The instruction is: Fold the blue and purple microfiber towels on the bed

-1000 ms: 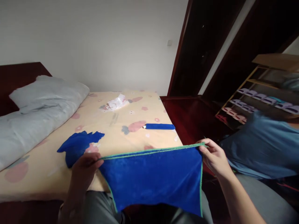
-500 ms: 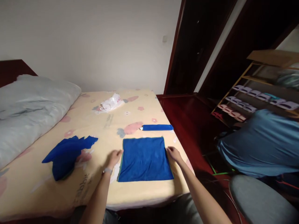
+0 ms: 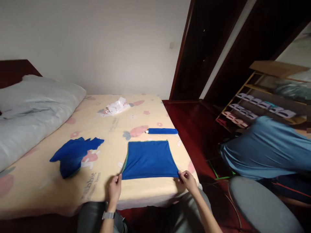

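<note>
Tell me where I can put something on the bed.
Bare sheet lies between the crumpled cloth and flat cloth, and between the white bag and blue strip. Crowded part: the near right, where the left hand and right hand hold the flat cloth's corners.

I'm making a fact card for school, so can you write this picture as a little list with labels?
Left hand: pinching the near left corner of the flat blue cloth
Right hand: pinching its near right corner
Under the cloth: bed with a patterned cover
Just beyond: blue strip, white tag at one end
Off left: crumpled blue cloth
Farther back: white bag
</note>
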Available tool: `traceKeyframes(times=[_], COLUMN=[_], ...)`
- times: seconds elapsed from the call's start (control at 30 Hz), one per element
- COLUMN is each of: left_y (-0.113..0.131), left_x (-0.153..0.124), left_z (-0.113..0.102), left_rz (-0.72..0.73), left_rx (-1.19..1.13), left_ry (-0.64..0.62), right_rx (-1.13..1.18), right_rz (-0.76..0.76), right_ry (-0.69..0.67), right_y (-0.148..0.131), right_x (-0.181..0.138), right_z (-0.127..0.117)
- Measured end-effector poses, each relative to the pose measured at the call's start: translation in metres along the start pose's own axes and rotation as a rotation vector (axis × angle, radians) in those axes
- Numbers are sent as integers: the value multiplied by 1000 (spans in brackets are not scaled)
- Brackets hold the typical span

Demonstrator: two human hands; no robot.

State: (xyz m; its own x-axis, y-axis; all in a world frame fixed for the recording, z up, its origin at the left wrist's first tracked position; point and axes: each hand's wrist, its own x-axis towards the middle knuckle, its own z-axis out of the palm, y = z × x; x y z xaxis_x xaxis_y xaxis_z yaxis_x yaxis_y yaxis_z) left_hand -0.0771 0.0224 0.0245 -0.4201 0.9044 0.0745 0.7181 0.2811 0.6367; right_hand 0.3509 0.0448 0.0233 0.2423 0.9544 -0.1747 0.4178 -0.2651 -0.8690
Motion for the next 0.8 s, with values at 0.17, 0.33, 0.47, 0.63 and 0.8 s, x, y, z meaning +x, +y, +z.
traceKeyframes(times=[0.17, 0.33, 0.47, 0.63, 0.8], left_y=[-7, -1, 2, 7, 33], left_x=[-29, -50, -51, -16, 70], left_z=[-8, -20, -27, -30, -14], left_rz=[183, 258, 272, 260, 169], left_rx=[426, 612, 645, 578, 330], left_ry=[-92, -106, -163, -224, -207], right_rx=[-79, -142, -204, -411, -441], right_rz=[-68, -128, -147, -134, -184], right_ry=[64, 63, -1, -58, -59], right_y=[26, 44, 43, 18, -36], right_x=[-15, -27, -27, 2, 79], right_z=[-2, 1, -2, -8, 2])
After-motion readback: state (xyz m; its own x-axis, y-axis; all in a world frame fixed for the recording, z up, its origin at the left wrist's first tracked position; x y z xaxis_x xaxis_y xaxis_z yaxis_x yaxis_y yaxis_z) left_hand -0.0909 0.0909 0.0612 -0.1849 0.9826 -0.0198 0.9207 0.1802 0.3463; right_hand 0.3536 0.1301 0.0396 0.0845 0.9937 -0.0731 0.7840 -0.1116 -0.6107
